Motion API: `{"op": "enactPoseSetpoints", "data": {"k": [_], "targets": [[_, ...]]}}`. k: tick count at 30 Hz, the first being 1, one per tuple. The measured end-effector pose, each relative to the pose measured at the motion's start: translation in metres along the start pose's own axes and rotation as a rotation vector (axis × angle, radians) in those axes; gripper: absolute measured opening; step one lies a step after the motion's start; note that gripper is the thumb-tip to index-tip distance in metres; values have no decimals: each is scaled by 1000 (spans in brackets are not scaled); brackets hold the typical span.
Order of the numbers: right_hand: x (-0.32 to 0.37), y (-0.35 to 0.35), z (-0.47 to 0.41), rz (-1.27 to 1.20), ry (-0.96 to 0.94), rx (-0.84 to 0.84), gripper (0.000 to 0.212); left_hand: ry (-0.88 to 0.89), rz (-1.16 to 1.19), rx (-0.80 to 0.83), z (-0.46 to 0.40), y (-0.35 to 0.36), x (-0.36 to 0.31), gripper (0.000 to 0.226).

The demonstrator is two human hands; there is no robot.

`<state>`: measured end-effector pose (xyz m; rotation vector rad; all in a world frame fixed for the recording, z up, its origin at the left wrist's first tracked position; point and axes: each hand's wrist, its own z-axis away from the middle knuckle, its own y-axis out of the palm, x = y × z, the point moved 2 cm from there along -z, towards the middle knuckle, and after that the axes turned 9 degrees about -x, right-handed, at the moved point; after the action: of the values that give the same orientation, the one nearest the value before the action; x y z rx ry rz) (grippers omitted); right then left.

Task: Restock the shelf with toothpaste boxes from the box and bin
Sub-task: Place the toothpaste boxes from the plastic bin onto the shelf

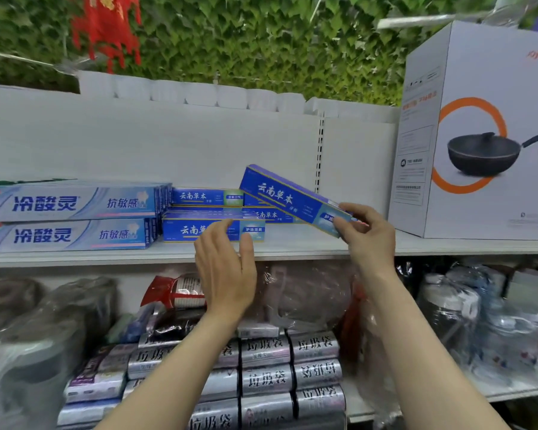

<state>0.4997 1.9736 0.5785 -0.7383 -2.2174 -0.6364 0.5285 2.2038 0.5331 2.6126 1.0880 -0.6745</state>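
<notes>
While both arms reached up from below, the left hand (227,268) was open with straight fingers, just in front of the front blue box (213,230) on the shelf (168,254). The right hand (365,235) pinched one end of a tilted toothpaste box (288,198), its grip closed on the near end, far end raised over the blue stack (230,209). It looked light and stiff, easy to dent, so holding the ends seemed best.

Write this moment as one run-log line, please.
right hand: pinches tilted blue toothpaste box | left hand: open, by front blue box | shelf: partly stocked
</notes>
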Motion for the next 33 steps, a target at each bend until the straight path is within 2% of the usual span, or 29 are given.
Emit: {"op": "enactPoseSetpoints", "data": {"k": [3, 9, 11, 12, 15, 16, 19, 22, 28, 33], "targets": [[5, 29, 11, -2, -9, 237, 30, 6, -48, -32, -2, -13, 9, 46], [-3, 91, 33, 163, -23, 395, 28, -2, -205, 22, -11, -30, 37, 46], [-6, 101, 39, 220, -53, 391, 39, 13, -231, 32, -14, -33, 42, 48], [-7, 102, 44, 239, -87, 336, 42, 24, -239, 33, -15, -34, 44, 48], [-3, 94, 64, 255, -242, 88, 35, 41, -245, 42, -19, -36, 48, 47], [-2, 92, 71, 257, -263, 64, 32, 49, -251, 46, -19, -36, 49, 47], [-3, 98, 86, 312, -229, 175, 33, 82, -284, 41, -19, -34, 50, 45], [-4, 105, 88, 363, -294, 250, 39, 77, -309, 40, -24, -30, 50, 47], [1, 128, 82, 658, -298, 454, 56, 13, -486, 139, -36, -20, 55, 65], [6, 128, 85, 686, -267, 523, 61, 16, -562, 154, -35, -18, 53, 72]]}}
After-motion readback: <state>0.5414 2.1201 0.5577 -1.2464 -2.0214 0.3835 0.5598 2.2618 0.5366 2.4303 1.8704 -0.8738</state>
